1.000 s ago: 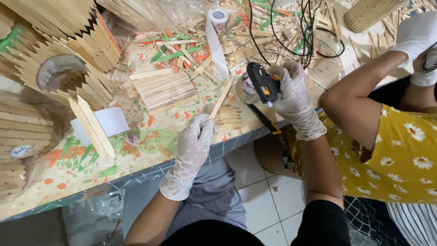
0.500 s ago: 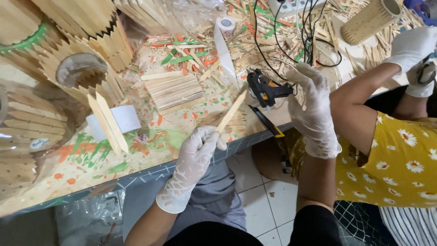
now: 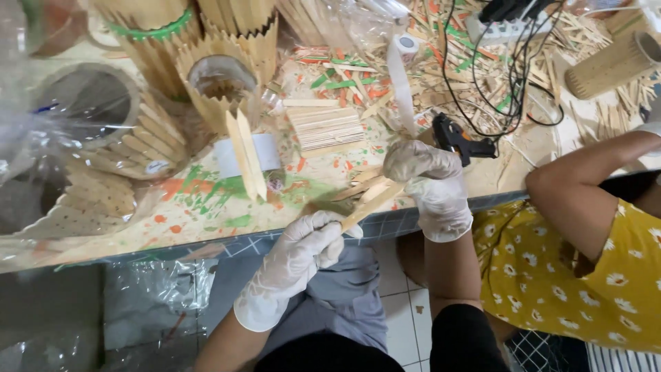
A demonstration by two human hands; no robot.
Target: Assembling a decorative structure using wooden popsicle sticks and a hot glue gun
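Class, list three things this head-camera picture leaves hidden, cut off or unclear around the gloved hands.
1. Head view: the right hand covers the far end of the wooden stick.
2. Head view: the glue gun is partly behind that hand.
3. Head view: the left hand hides its own fingertips' grip on the stick.

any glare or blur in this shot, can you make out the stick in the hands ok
Head view: even, soft light with faint shadows; glare on the clear plastic wrap at left; edges bend slightly from the wide lens; the left hand and right hand are a little soft, yet the wooden stick between them reads clearly.
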